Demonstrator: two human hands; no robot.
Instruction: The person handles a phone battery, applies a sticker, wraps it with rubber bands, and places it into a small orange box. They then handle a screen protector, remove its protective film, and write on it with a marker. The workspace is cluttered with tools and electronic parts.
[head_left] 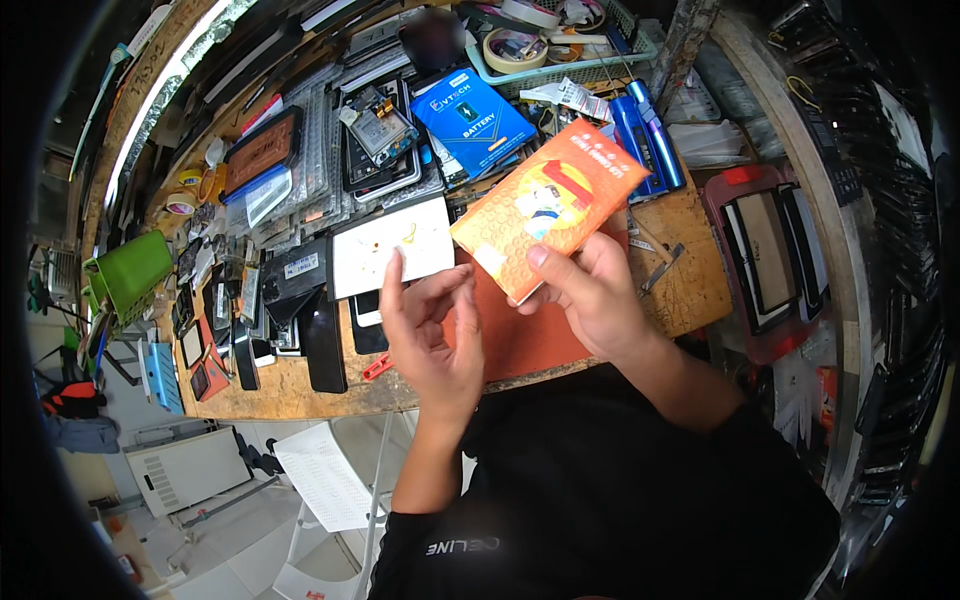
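My right hand [595, 295] grips the lower edge of an orange padded envelope [510, 240], thumb on its bubbled front and the other fingers behind. The envelope is tilted up over the orange work mat [535, 345]. To its left, my left hand [435, 320] is raised with the fingers apart and bent a little, holding nothing. Just beyond that hand lies a white square pad [375, 250] with tiny parts on it. A blue battery package [475, 125] rests behind the envelope.
Several dark phones [325, 345] and parts crowd the wooden bench [690, 285] at left. A teal basket [640, 55] with tape rolls stands at the back. Blue cylinders [655, 140] and a small hammer [660, 265] lie at right. A white chair [325, 475] stands below the bench.
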